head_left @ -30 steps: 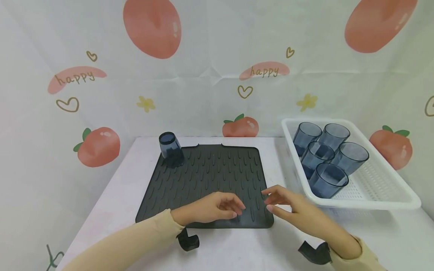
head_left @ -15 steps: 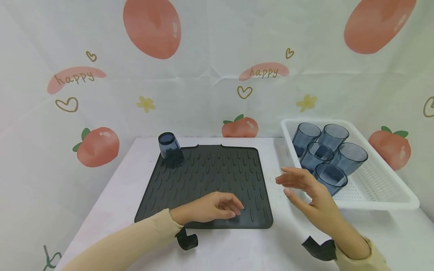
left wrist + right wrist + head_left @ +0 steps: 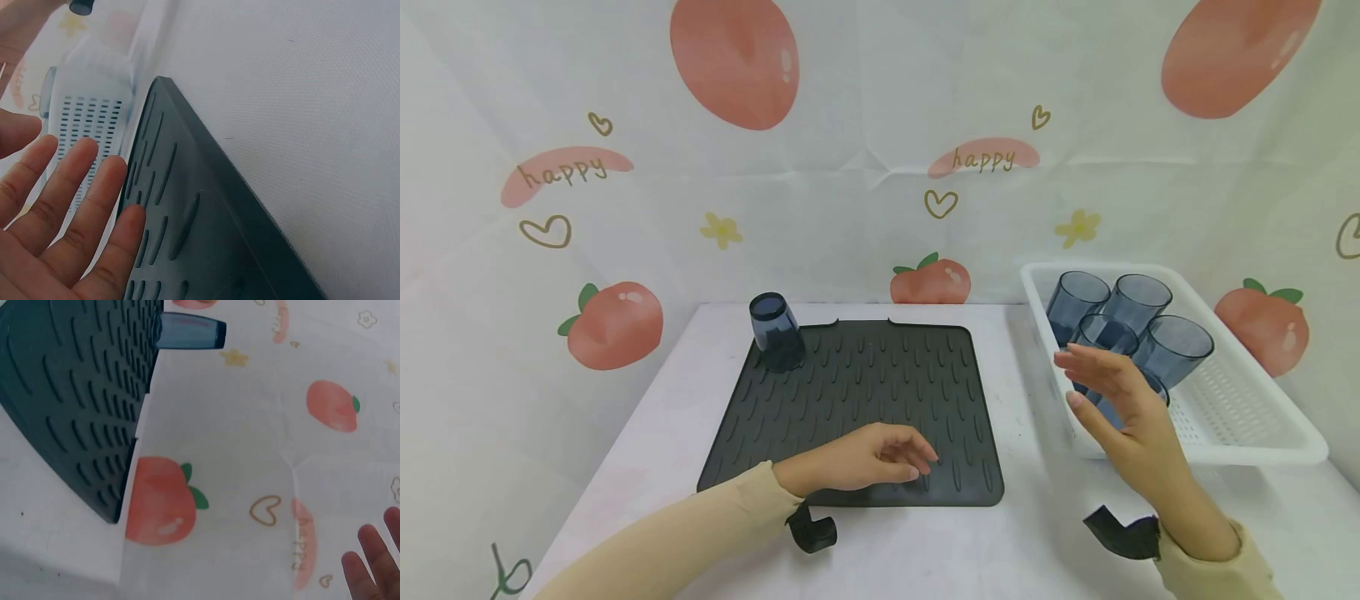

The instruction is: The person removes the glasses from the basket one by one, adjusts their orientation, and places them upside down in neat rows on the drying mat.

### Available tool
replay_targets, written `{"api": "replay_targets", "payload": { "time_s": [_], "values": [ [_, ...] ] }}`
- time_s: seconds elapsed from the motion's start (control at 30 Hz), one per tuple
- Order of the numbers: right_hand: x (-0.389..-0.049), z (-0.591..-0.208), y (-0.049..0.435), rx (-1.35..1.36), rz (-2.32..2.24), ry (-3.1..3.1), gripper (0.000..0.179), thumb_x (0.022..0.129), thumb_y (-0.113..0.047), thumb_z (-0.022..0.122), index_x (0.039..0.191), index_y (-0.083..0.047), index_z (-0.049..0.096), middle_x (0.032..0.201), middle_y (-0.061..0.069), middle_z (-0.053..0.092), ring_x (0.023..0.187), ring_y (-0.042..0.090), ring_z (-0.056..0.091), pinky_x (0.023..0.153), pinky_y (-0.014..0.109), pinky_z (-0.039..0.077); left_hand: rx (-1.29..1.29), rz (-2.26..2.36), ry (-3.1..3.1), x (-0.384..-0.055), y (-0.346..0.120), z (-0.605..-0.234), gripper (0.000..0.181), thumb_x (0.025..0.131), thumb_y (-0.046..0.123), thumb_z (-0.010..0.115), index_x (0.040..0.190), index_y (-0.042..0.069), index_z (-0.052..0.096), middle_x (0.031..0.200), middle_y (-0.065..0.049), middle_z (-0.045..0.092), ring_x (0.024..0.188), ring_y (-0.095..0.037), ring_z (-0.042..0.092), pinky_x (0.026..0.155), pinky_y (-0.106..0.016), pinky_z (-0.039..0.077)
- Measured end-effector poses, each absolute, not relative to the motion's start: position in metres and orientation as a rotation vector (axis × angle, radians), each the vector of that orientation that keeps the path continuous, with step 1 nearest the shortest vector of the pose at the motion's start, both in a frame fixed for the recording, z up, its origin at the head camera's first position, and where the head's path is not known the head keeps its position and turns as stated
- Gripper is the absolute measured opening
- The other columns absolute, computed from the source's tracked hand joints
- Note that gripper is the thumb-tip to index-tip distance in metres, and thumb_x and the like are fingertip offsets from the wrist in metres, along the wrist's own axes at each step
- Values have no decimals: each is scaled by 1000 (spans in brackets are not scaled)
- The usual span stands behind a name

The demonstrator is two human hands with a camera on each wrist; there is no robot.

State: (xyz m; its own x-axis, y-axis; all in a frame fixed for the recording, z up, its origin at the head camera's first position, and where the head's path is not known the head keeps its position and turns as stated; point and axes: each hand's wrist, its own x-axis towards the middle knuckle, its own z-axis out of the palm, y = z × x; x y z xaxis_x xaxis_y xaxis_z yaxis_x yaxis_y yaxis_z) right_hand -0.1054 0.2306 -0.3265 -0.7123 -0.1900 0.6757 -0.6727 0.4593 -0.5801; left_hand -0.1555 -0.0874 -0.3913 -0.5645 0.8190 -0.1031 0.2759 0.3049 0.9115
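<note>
Five blue-tinted glass tumblers are grouped toward the left side of a white perforated plastic basket, their open rims turned upward. Clear, smooth walls are shown, through which neighbouring glasses can be seen. The front tumbler is partly covered by the right hand, whose thumb is held apart from gently curved fingers; whether the glass is touched cannot be told. A sixth, inverted tumbler is stood on the far left corner of a dark ridged drying mat, its thick, darker base uppermost and its walls widened toward the mouth.

The mat, patterned with raised elongated ribs, is laid on a white tabletop. Behind the table a pale, creased backdrop is hung, printed with red fruit, yellow flowers, outlined hearts and the word "happy".

Near the mat's front edge, the left hand is held over the ribs, its fingers loosely bent and the thumb set apart. Cream sleeves are worn on both arms, and a black band is seen below each wrist. The basket's front left corner is overlapped by the right hand, and the mat's near edge is partly hidden by the left forearm.
</note>
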Motion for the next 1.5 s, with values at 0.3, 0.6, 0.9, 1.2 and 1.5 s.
{"api": "replay_targets", "payload": {
  "time_s": [0.3, 0.6, 0.9, 1.2, 1.5],
  "values": [
    [-117, -333, 248, 662, 1229, -2035, 54, 79, 24, 57, 130, 10, 49, 129, -4, 59, 120, 6, 56, 101, 13, 40, 982, 1255, 1996, -157, -87, -394, 26, 97, 9, 58, 122, 3, 60, 116, -13, 67, 107, -22, 65, 83, -21, 52],
    [-119, -336, 259, 545, 1226, -2019, 50, 83, 21, 57, 131, 8, 50, 128, -9, 58, 121, 4, 54, 102, 12, 39, 982, 1261, 1988, -157, -87, -396, 26, 97, 9, 58, 122, 2, 60, 116, -14, 67, 107, -25, 65, 82, -21, 52],
    [-122, -339, 272, 467, 1274, -1970, 50, 84, 20, 55, 131, 7, 51, 125, -8, 60, 119, 6, 55, 102, 13, 39, 982, 1264, 1985, -157, -87, -395, 27, 97, 9, 58, 122, 2, 60, 116, -13, 67, 107, -24, 65, 83, -21, 52],
    [-118, -340, 281, 356, 1220, -2062, 52, 85, 16, 58, 135, 1, 51, 125, -16, 57, 120, -2, 52, 102, 9, 36, 958, 1266, 1976, -155, -87, -391, 27, 97, 8, 58, 123, 2, 60, 116, -14, 67, 105, -24, 66, 81, -20, 52],
    [-115, -343, 287, 201, 1183, -2188, 52, 87, 11, 62, 136, 1, 49, 125, -23, 53, 119, -9, 48, 100, 5, 34, 966, 1263, 1969, -155, -87, -391, 27, 97, 8, 58, 123, 2, 60, 117, -15, 67, 106, -26, 65, 81, -20, 52]
  ]
}}
